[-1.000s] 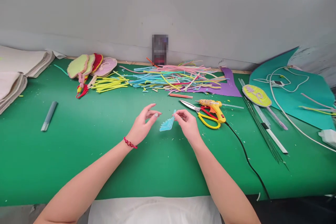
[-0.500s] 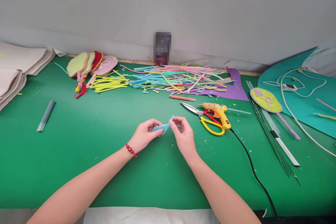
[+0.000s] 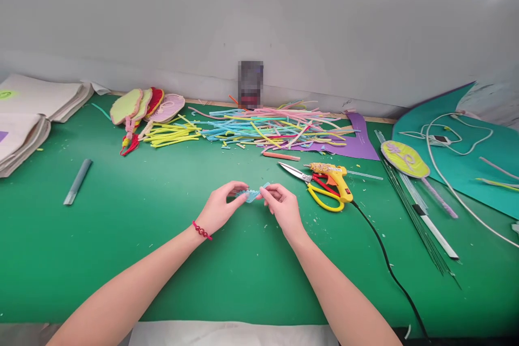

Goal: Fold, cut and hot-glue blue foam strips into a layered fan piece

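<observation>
Between my hands, over the middle of the green table, is a small light-blue piece of pipe cleaner (image 3: pixel 253 194) with a ridged, bent shape. The fingers of my left hand (image 3: pixel 225 203) pinch its left part, and a red beaded bracelet circles that wrist. My right hand (image 3: pixel 281 206) pinches the other end between thumb and fingers, where a short blue tip sticks up. Fingers cover parts of the piece. Right of my right hand lie scissors (image 3: pixel 324 197) with yellow and red handles, touching a yellow glue gun (image 3: pixel 339 181).
Behind my hands lies a heap of coloured pipe cleaners (image 3: pixel 267 124) on a purple sheet (image 3: pixel 360 143). Fan-shaped pieces (image 3: pixel 125 108) rest at the back left. A yellow fan (image 3: pixel 405 159), green wires (image 3: pixel 417 216) and a white cable (image 3: pixel 450 186) are rightward. The glue gun's black cord (image 3: pixel 385 254) runs frontward.
The blue piece has turned flatter between my fingers, and both hands stay close together. The whole view has shifted slightly, with the table's far items appearing lower.
</observation>
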